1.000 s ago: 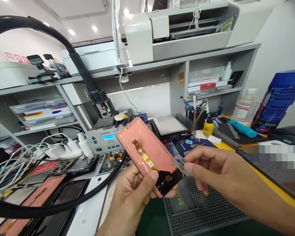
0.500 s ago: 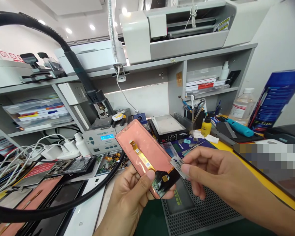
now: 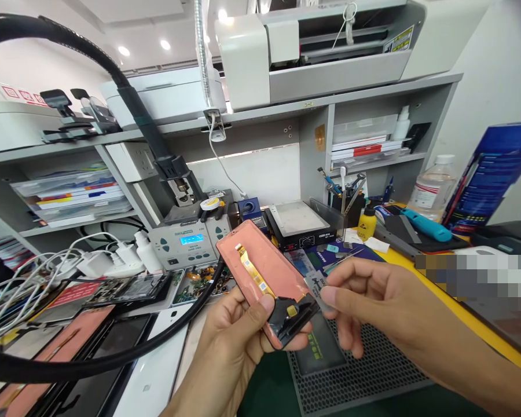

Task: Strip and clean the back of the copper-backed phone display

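Note:
In my left hand point(image 3: 243, 327) is a phone screen point(image 3: 271, 263), its copper-coloured back turned up towards me and tilted. A yellow flex cable point(image 3: 250, 271) runs along that back, and black film covers its lower end. My left thumb presses on the back near the cable while the fingers wrap underneath. Between the thumb and fingers of my right hand point(image 3: 369, 301) is a thin razor blade point(image 3: 316, 288). The blade lies close to the screen's right edge; whether it touches, I cannot tell.
A hot-air station point(image 3: 189, 243) and a heating plate point(image 3: 301, 226) stand behind the hands. A black hose point(image 3: 125, 365) loops across the left side, over phone parts. A perforated mat point(image 3: 364, 370) lies below, with a yellow bottle point(image 3: 366, 225) and a clear bottle point(image 3: 432, 188) at right.
The phone screen has shifted slightly right and tipped, so its back catches the light differently. The razor blade stays beside its right edge. The whole view has moved a little.

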`<action>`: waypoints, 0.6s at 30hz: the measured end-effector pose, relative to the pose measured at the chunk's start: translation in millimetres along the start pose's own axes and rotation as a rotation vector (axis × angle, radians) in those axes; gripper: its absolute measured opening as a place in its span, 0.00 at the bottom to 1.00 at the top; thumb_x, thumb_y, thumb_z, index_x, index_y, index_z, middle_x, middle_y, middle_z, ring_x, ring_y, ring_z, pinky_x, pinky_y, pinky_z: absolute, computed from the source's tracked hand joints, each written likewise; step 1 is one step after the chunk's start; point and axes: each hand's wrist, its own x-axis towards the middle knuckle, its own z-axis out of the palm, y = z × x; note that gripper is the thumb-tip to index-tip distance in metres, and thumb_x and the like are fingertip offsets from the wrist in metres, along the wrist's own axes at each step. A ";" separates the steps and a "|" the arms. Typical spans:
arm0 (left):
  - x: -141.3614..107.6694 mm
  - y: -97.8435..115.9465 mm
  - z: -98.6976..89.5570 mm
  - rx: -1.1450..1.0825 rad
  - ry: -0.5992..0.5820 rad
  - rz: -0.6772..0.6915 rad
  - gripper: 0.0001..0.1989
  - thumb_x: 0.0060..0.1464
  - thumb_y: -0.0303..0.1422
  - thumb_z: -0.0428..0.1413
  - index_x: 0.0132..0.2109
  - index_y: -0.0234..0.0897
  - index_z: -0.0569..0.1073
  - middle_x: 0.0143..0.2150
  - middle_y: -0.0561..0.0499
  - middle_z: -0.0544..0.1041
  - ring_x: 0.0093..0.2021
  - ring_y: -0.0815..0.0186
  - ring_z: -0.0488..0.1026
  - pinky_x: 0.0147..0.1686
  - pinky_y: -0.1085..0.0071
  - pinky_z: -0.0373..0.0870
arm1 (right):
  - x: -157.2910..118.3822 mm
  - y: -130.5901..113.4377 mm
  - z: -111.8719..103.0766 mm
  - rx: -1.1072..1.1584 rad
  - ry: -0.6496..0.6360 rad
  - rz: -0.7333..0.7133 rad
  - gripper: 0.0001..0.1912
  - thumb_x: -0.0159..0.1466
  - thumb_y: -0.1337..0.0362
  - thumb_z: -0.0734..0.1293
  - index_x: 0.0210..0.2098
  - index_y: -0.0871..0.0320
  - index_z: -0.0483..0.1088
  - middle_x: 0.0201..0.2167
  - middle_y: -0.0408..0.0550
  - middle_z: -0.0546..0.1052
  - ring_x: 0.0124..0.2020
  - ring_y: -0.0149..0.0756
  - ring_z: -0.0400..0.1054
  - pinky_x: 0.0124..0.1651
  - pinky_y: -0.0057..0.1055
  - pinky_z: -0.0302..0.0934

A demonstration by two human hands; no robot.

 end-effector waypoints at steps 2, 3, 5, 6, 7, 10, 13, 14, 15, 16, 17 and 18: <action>1.9 0.0 -1.8 -0.019 -0.002 -0.018 0.13 0.62 0.30 0.61 0.50 0.26 0.76 0.44 0.34 0.83 0.36 0.60 0.83 0.36 0.68 0.82 | -1.0 -0.5 0.0 -0.018 0.005 -0.020 0.10 0.65 0.59 0.74 0.37 0.57 0.70 0.21 0.41 0.79 0.20 0.30 0.71 0.24 0.24 0.67; 2.9 0.0 -2.6 -0.038 -0.012 -0.036 0.12 0.62 0.29 0.60 0.49 0.25 0.77 0.43 0.35 0.83 0.36 0.59 0.83 0.35 0.68 0.82 | -1.7 -0.9 0.1 -0.030 0.009 -0.033 0.10 0.65 0.59 0.74 0.37 0.57 0.70 0.21 0.41 0.79 0.20 0.29 0.71 0.24 0.24 0.67; 4.3 0.3 -4.1 -0.086 -0.046 -0.067 0.09 0.63 0.28 0.59 0.47 0.25 0.78 0.41 0.36 0.83 0.34 0.60 0.83 0.34 0.69 0.82 | -3.1 -2.0 0.7 -0.053 0.017 -0.050 0.10 0.65 0.58 0.74 0.37 0.56 0.71 0.21 0.40 0.78 0.20 0.28 0.70 0.25 0.23 0.67; 4.6 0.4 -4.7 -0.109 -0.060 -0.079 0.09 0.63 0.28 0.58 0.46 0.25 0.78 0.39 0.37 0.83 0.33 0.61 0.83 0.33 0.70 0.82 | -3.8 -2.6 1.2 -0.062 0.019 -0.054 0.10 0.65 0.58 0.74 0.37 0.56 0.71 0.21 0.40 0.78 0.21 0.28 0.70 0.25 0.23 0.66; 4.7 0.6 -5.1 -0.126 -0.068 -0.090 0.08 0.64 0.27 0.57 0.45 0.25 0.78 0.38 0.38 0.83 0.32 0.61 0.83 0.33 0.70 0.82 | -4.5 -3.2 1.8 -0.071 0.019 -0.056 0.11 0.65 0.58 0.74 0.37 0.56 0.71 0.21 0.39 0.78 0.21 0.28 0.70 0.26 0.23 0.66; 3.8 1.5 -5.2 -0.147 -0.074 -0.092 0.07 0.63 0.27 0.56 0.44 0.26 0.78 0.36 0.39 0.83 0.30 0.62 0.82 0.31 0.71 0.82 | -5.7 -4.7 3.5 -0.092 0.022 -0.060 0.10 0.64 0.59 0.74 0.37 0.56 0.71 0.21 0.39 0.78 0.22 0.28 0.70 0.27 0.23 0.66; 3.1 2.3 -4.5 -0.139 -0.087 -0.089 0.07 0.63 0.26 0.56 0.43 0.25 0.77 0.34 0.39 0.83 0.30 0.62 0.82 0.30 0.72 0.82 | -5.2 -5.3 4.2 -0.114 0.032 -0.071 0.10 0.64 0.59 0.74 0.38 0.55 0.71 0.22 0.39 0.78 0.22 0.29 0.70 0.26 0.22 0.66; 3.2 2.6 -4.4 -0.138 -0.089 -0.089 0.07 0.63 0.26 0.56 0.43 0.25 0.77 0.34 0.39 0.83 0.29 0.62 0.82 0.30 0.72 0.82 | -4.9 -5.3 3.9 -0.119 0.036 -0.079 0.10 0.64 0.59 0.74 0.38 0.55 0.72 0.22 0.39 0.78 0.22 0.29 0.70 0.26 0.22 0.66; 3.3 2.7 -4.2 -0.134 -0.088 -0.088 0.07 0.62 0.26 0.56 0.43 0.24 0.77 0.34 0.39 0.83 0.29 0.62 0.82 0.29 0.71 0.82 | -4.6 -5.1 3.1 -0.125 0.038 -0.090 0.10 0.64 0.58 0.74 0.38 0.55 0.72 0.22 0.39 0.78 0.22 0.29 0.70 0.26 0.22 0.66; 3.5 2.9 -4.1 -0.131 -0.086 -0.080 0.08 0.62 0.26 0.56 0.43 0.24 0.77 0.34 0.39 0.83 0.29 0.62 0.82 0.29 0.71 0.82 | -4.6 -4.8 2.0 -0.129 0.038 -0.103 0.10 0.65 0.57 0.74 0.38 0.55 0.72 0.22 0.40 0.78 0.22 0.29 0.70 0.26 0.23 0.66; 3.8 3.1 -4.0 -0.125 -0.086 -0.072 0.08 0.62 0.26 0.56 0.44 0.24 0.77 0.35 0.38 0.83 0.29 0.62 0.81 0.29 0.71 0.82 | -4.8 -4.3 0.6 -0.132 0.037 -0.121 0.11 0.65 0.56 0.74 0.38 0.55 0.72 0.22 0.40 0.78 0.22 0.30 0.70 0.26 0.23 0.67; 4.0 3.2 -4.0 -0.120 -0.086 -0.066 0.09 0.62 0.27 0.55 0.44 0.23 0.77 0.36 0.37 0.83 0.29 0.62 0.81 0.29 0.70 0.82 | -5.4 -3.6 -1.1 -0.135 0.037 -0.138 0.11 0.65 0.56 0.73 0.38 0.55 0.72 0.22 0.40 0.78 0.22 0.30 0.70 0.26 0.23 0.67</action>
